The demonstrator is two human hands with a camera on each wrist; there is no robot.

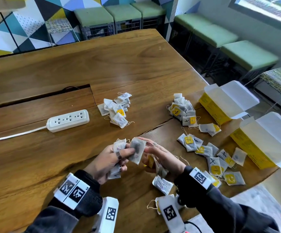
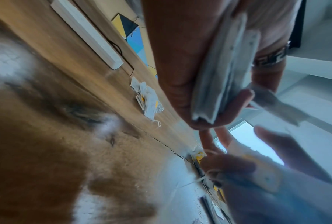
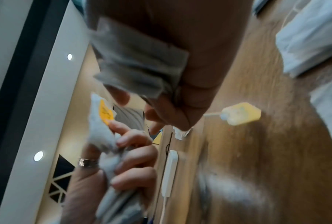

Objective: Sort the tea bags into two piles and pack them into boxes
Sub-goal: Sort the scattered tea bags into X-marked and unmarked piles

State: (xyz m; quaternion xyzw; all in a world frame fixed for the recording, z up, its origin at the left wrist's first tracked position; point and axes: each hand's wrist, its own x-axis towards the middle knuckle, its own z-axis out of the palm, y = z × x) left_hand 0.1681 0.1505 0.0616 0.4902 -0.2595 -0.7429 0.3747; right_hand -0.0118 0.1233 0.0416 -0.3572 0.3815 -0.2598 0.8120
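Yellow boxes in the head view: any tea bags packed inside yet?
No, both yellow boxes lie open with bare white insides, while the tea bags sit loose on the table.

The tea bags (image 1: 190, 145) are pale grey-white with yellow tags, some marked with a black cross, and the two boxes (image 1: 215, 110) are yellow outside, white inside. The surface (image 1: 102, 64) is brown grained wood, the power strip (image 1: 68, 120) white, the stools (image 1: 94, 17) green-topped, the wall (image 1: 27, 22) a patchwork of blue, yellow, black and white triangles.
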